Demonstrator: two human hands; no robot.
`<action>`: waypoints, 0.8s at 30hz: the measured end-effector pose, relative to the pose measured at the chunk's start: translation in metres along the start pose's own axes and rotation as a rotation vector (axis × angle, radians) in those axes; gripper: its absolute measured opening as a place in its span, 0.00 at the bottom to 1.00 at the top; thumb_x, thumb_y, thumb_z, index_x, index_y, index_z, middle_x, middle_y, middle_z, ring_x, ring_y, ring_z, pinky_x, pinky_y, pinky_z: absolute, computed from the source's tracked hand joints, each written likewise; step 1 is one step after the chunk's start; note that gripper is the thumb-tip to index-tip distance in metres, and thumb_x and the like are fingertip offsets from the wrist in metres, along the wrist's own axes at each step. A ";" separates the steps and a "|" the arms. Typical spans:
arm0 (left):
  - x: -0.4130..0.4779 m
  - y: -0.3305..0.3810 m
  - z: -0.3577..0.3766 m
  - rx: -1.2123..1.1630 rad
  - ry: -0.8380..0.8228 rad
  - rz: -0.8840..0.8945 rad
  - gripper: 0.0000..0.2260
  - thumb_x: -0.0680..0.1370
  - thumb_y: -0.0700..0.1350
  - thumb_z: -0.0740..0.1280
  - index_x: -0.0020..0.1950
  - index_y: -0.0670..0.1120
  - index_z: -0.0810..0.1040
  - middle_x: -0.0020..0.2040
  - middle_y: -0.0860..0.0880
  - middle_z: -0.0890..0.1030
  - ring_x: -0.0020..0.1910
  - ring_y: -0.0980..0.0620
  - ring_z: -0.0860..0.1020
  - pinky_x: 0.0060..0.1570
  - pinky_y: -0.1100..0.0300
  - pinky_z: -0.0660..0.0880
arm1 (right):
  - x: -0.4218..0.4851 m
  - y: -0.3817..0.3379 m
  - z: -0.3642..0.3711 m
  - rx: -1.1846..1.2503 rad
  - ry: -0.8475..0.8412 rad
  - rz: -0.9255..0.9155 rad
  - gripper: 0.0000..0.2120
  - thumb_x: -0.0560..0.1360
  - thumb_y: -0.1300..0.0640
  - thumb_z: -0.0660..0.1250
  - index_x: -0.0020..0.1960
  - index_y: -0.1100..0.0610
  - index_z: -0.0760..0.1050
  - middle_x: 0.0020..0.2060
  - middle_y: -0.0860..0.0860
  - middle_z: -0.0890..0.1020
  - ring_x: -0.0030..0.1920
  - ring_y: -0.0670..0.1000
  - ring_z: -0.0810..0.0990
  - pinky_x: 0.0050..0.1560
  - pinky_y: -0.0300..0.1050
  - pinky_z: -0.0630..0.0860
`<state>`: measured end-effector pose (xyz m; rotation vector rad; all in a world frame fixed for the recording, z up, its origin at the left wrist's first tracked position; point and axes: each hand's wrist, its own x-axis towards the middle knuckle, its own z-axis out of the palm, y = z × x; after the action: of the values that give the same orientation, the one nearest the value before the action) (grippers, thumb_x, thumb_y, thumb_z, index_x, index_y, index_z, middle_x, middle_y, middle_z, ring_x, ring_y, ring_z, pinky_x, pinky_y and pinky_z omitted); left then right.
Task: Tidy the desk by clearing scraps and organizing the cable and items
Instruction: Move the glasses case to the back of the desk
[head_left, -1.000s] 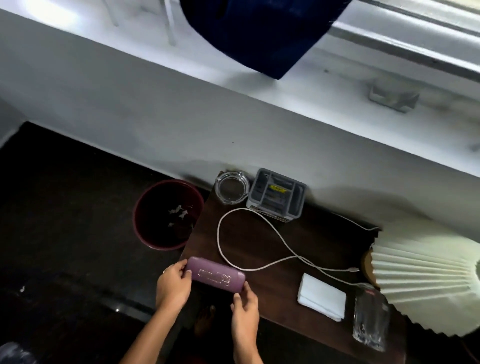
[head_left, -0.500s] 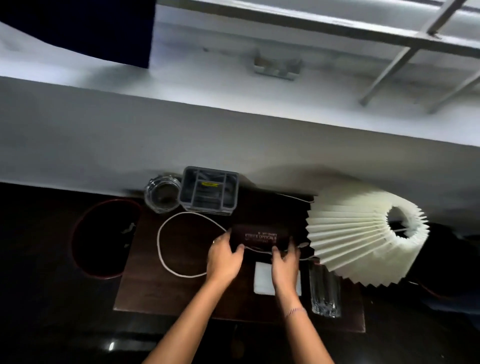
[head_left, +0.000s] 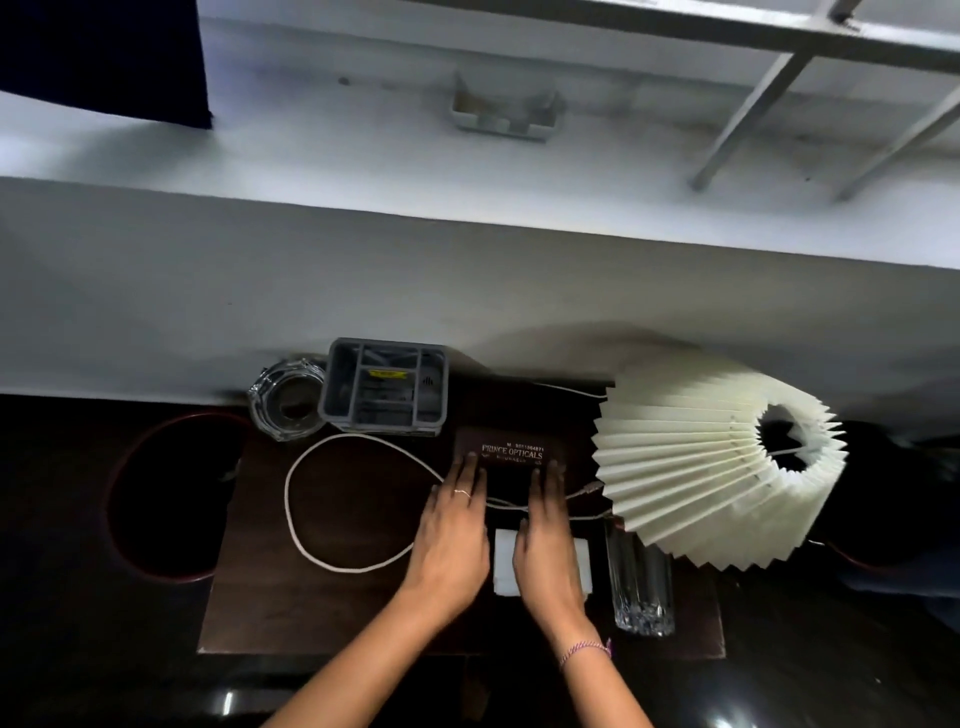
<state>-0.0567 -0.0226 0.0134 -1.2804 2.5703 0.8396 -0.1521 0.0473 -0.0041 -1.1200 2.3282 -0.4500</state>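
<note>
A dark spectacle case (head_left: 511, 451) printed "PRINCE OPTICALS" lies on the dark wooden desk (head_left: 343, 608), between the grey organizer (head_left: 384, 387) and the pleated lamp shade (head_left: 711, 457). My left hand (head_left: 454, 530) and my right hand (head_left: 545, 540) lie flat with straight fingers, their fingertips touching the case's near edge. A white cable (head_left: 311, 540) loops across the desk's left half and runs under both hands. A folded white cloth (head_left: 506, 569) lies partly under my right hand.
A glass ashtray (head_left: 285, 402) sits at the back left beside the organizer. A tall clear glass (head_left: 639, 587) stands at the right front, close to the lamp shade. A dark red-rimmed bin (head_left: 166, 499) stands on the floor left of the desk. A white wall runs behind.
The case went from the desk's front left edge to the back middle, carried in both hands. Both hands have since flattened out, with only fingertips on it.
</note>
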 end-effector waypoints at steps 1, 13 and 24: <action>0.002 0.001 0.002 0.044 -0.029 0.010 0.30 0.77 0.41 0.56 0.77 0.43 0.48 0.79 0.47 0.46 0.77 0.50 0.45 0.76 0.53 0.49 | 0.001 0.003 0.004 -0.068 -0.027 -0.026 0.31 0.76 0.69 0.53 0.75 0.59 0.45 0.76 0.55 0.41 0.77 0.52 0.41 0.74 0.40 0.43; 0.092 0.002 -0.023 0.225 -0.156 -0.012 0.30 0.78 0.34 0.54 0.76 0.40 0.42 0.78 0.47 0.38 0.77 0.50 0.40 0.75 0.55 0.50 | 0.083 -0.002 -0.007 -0.127 -0.032 -0.046 0.33 0.74 0.72 0.54 0.75 0.64 0.42 0.76 0.61 0.40 0.76 0.58 0.36 0.75 0.44 0.40; 0.099 0.007 -0.025 0.242 -0.122 -0.030 0.27 0.80 0.34 0.49 0.75 0.38 0.39 0.78 0.45 0.38 0.77 0.48 0.41 0.75 0.56 0.46 | 0.069 -0.005 -0.015 -0.085 0.034 -0.071 0.32 0.72 0.74 0.57 0.74 0.61 0.55 0.76 0.60 0.52 0.76 0.58 0.51 0.76 0.45 0.52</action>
<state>-0.1209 -0.1008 0.0009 -1.1561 2.4602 0.5611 -0.1941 -0.0097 -0.0103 -1.2474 2.3622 -0.4015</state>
